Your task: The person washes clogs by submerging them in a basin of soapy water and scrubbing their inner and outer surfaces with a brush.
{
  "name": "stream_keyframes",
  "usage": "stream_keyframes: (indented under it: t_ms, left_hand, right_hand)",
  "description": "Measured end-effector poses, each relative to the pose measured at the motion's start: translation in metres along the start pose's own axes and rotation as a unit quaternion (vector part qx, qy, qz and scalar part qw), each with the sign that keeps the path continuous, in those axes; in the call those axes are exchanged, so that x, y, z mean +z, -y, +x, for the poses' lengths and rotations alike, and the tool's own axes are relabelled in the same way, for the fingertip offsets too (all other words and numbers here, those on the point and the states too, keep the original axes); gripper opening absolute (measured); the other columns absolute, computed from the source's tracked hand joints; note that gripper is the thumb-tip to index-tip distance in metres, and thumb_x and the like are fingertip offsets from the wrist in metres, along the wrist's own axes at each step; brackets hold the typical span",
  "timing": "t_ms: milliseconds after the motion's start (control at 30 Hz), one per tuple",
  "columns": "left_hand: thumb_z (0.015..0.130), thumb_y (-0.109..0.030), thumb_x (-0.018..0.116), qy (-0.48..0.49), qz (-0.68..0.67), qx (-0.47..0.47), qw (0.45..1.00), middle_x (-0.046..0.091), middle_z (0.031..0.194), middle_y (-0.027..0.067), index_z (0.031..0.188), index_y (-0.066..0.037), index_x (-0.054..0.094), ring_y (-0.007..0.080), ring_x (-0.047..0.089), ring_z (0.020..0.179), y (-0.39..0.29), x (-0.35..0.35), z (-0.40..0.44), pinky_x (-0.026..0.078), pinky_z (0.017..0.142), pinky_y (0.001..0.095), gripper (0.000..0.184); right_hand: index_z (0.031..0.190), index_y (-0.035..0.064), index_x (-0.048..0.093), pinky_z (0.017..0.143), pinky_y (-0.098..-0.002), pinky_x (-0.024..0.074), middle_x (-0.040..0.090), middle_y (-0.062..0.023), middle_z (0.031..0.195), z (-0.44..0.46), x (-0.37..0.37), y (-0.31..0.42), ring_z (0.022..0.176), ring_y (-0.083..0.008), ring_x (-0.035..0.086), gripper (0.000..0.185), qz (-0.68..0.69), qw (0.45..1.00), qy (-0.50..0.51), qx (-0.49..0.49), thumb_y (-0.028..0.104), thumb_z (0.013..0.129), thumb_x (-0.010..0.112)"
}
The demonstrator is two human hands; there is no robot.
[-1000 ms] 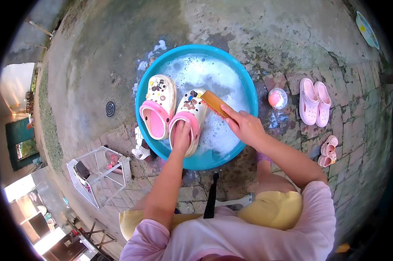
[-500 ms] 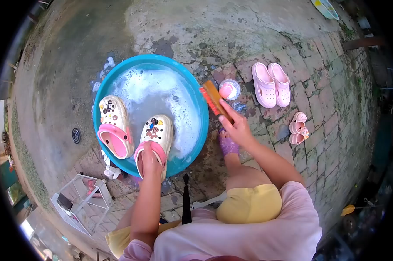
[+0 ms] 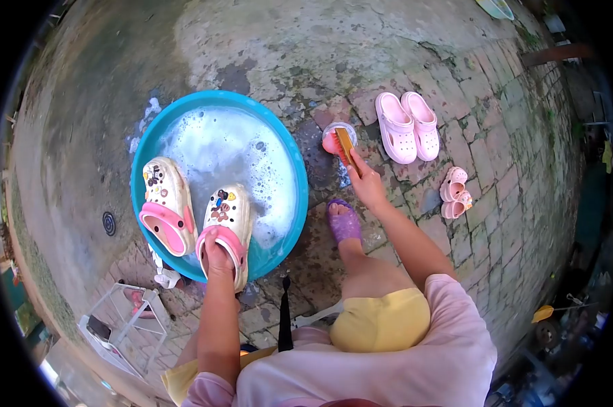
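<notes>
My left hand [image 3: 217, 254] grips a white clog [image 3: 238, 216] with a pink strap and small charms by its heel opening, at the near rim of a blue basin [image 3: 298, 182]. Its mate, another white and pink clog [image 3: 167, 197], leans inside the basin's left edge. Foamy water [image 3: 215, 132] fills the basin. In my right hand [image 3: 369, 183] is a wooden scrub brush [image 3: 346, 148] with red bristles. Those bristles are over or against something pink in a small round tub [image 3: 330, 139] on the ground; actual contact I cannot make out.
A pair of pale pink clogs [image 3: 407, 129] stands on the bricks to the right, with tiny pink clogs [image 3: 455, 192] below them. My right foot wears a purple slipper [image 3: 344, 220]. At lower left are a white-framed stand [image 3: 126, 325] and a dark coil [image 3: 109, 223].
My right hand has carried the brush away from the basin's rim to the small round tub. The left hand keeps its grip on the clog. The whole view has shifted slightly.
</notes>
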State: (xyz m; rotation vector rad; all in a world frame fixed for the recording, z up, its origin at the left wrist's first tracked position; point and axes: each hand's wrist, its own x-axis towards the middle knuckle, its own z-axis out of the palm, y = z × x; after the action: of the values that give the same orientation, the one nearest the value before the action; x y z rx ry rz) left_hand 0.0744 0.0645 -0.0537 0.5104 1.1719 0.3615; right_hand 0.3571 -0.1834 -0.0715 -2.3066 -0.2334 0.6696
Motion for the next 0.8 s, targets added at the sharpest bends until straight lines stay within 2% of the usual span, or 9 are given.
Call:
stream_keyframes:
  t_ms: [100, 200, 267, 400, 467, 600, 733, 800]
  left_hand:
    - [0.076, -0.043, 0.058, 0.022, -0.006, -0.015, 1.0, 0.049, 0.118, 0.0139, 0.124, -0.002, 0.041, 0.0307, 0.048, 0.107, 0.002, -0.008, 0.003, 0.04, 0.093, 0.0407, 0.065]
    - [0.076, -0.035, 0.061, 0.04, -0.026, 0.008, 0.999, 0.052, 0.115, 0.014, 0.119, 0.0, 0.044, 0.0297, 0.05, 0.106, -0.002, -0.004, 0.002, 0.04, 0.095, 0.0405, 0.058]
    - [0.079, -0.043, 0.056, 0.026, 0.015, 0.027, 0.999, 0.05, 0.118, 0.0144, 0.122, 0.0, 0.042, 0.0296, 0.048, 0.108, -0.004, 0.007, -0.007, 0.037, 0.096, 0.0386, 0.063]
    - [0.079, -0.043, 0.055, 0.03, 0.01, 0.011, 0.999, 0.049, 0.12, 0.0152, 0.123, 0.001, 0.041, 0.0298, 0.047, 0.109, -0.005, 0.006, -0.006, 0.036, 0.098, 0.0379, 0.064]
    - [0.075, -0.04, 0.061, 0.033, -0.002, 0.011, 0.999, 0.051, 0.118, 0.0141, 0.123, -0.001, 0.042, 0.0295, 0.049, 0.108, -0.005, 0.005, -0.006, 0.039, 0.096, 0.0396, 0.065]
    - [0.074, -0.042, 0.061, 0.029, 0.008, 0.018, 0.999, 0.05, 0.118, 0.0146, 0.124, -0.001, 0.041, 0.0301, 0.048, 0.108, -0.006, 0.01, -0.007, 0.038, 0.096, 0.04, 0.068]
    - [0.074, -0.043, 0.061, 0.03, 0.008, 0.006, 1.0, 0.05, 0.119, 0.0148, 0.124, -0.001, 0.041, 0.0306, 0.048, 0.108, -0.006, 0.009, -0.007, 0.038, 0.096, 0.0406, 0.069]
    - [0.076, -0.044, 0.056, 0.034, 0.01, -0.007, 0.999, 0.05, 0.119, 0.0147, 0.124, -0.001, 0.042, 0.0304, 0.048, 0.108, -0.006, 0.007, -0.006, 0.038, 0.096, 0.039, 0.066]
  right_hand:
    - [0.13, 0.0287, 0.044, 0.078, -0.0421, 0.0473, 0.063, -0.0219, 0.094, 0.014, 0.002, -0.004, 0.086, -0.0376, 0.061, 0.046, -0.022, 0.999, -0.017, 0.022, 0.03, 0.085, 0.051]
    - [0.13, 0.0295, 0.044, 0.077, -0.0432, 0.0472, 0.063, -0.021, 0.094, 0.017, -0.005, -0.003, 0.086, -0.0377, 0.061, 0.045, -0.071, 0.996, -0.041, 0.045, 0.032, 0.085, 0.051]
    - [0.13, 0.0304, 0.045, 0.077, -0.0439, 0.0473, 0.063, -0.0207, 0.093, 0.01, -0.01, -0.001, 0.086, -0.0378, 0.061, 0.045, -0.031, 0.998, -0.051, 0.017, 0.033, 0.085, 0.051]
    - [0.13, 0.0298, 0.044, 0.077, -0.0441, 0.0474, 0.063, -0.0207, 0.093, 0.0, -0.003, -0.003, 0.086, -0.038, 0.06, 0.046, -0.027, 0.999, -0.041, 0.001, 0.033, 0.085, 0.051]
    - [0.13, 0.0294, 0.044, 0.077, -0.0441, 0.0474, 0.063, -0.0206, 0.095, 0.003, -0.001, -0.003, 0.086, -0.0381, 0.06, 0.046, -0.066, 0.997, -0.038, 0.013, 0.033, 0.085, 0.051]
    - [0.129, 0.0275, 0.046, 0.077, -0.0433, 0.047, 0.062, -0.0216, 0.095, 0.011, -0.007, -0.01, 0.088, -0.0379, 0.06, 0.046, -0.015, 0.999, -0.046, 0.011, 0.032, 0.084, 0.053]
    - [0.129, 0.0265, 0.046, 0.077, -0.0425, 0.0469, 0.062, -0.0221, 0.095, 0.011, -0.013, -0.011, 0.089, -0.0377, 0.06, 0.046, -0.028, 0.999, -0.03, 0.024, 0.031, 0.084, 0.054]
    - [0.129, 0.0264, 0.046, 0.077, -0.0422, 0.0469, 0.062, -0.0222, 0.096, 0.011, -0.012, -0.01, 0.089, -0.0378, 0.06, 0.046, -0.028, 0.999, -0.032, 0.029, 0.031, 0.084, 0.053]
